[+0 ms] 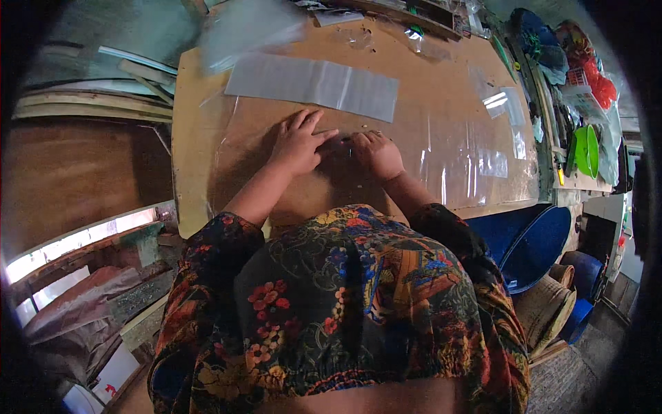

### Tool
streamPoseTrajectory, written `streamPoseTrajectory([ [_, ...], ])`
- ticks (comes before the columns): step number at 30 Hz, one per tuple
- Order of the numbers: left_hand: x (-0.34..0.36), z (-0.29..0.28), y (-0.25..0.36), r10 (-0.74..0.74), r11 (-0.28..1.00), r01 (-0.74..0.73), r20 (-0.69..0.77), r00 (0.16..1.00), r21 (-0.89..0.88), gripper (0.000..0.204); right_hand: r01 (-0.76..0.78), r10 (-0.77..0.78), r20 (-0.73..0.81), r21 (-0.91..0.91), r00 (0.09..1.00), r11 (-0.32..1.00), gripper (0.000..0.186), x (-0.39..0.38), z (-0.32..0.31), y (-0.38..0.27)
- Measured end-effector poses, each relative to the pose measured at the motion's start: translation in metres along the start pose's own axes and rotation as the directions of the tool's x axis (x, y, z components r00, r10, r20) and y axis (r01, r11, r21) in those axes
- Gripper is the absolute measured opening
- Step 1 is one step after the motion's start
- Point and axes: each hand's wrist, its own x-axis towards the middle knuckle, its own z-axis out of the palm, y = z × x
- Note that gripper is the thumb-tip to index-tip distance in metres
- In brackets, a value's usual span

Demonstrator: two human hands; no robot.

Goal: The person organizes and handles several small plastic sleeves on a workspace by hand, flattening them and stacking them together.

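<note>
My left hand point(298, 143) rests palm down on the wooden tabletop point(193, 152), its fingers spread. To the right of it, my right hand point(378, 154) is closed with the fingers curled under. A small dark spot shows by its fingertips, but I cannot make out what it is. Both hands lie on a clear plastic sheet point(434, 159) that covers much of the table and throws bright reflections. Just beyond my fingers lies a long, flat, translucent plastic strip point(314, 83), slightly slanted, apart from both hands.
A pile of clear plastic point(255, 31) sits at the far left corner. Small plastic pieces point(493, 164) lie on the right side. Past the right edge are a green basin point(587, 152) and a red bag point(601, 81). Blue tubs point(531, 248) stand below, near right.
</note>
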Motion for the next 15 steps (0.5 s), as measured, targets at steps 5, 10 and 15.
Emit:
streamPoseTrajectory([
  [5, 0.001, -0.001, 0.002, 0.013, 0.995, -0.015, 0.013, 1.000, 0.096, 0.049, -0.279, 0.330, -0.158, 0.277, 0.931, 0.920, 0.010, -0.002, -0.028, -0.004],
  [10, -0.004, 0.001, -0.005, 0.025, 1.000, -0.025, -0.032, 0.999, 0.000, 0.042, -0.402, 0.738, -0.234, 0.715, 0.633, 0.572, 0.017, -0.025, -0.079, 0.015],
  [15, 0.000, -0.011, 0.006, 0.132, 0.989, -0.141, -0.150, 0.980, -0.050, 0.042, -0.166, 0.915, -0.245, 0.936, 0.321, 0.309, 0.017, -0.098, -0.130, 0.064],
])
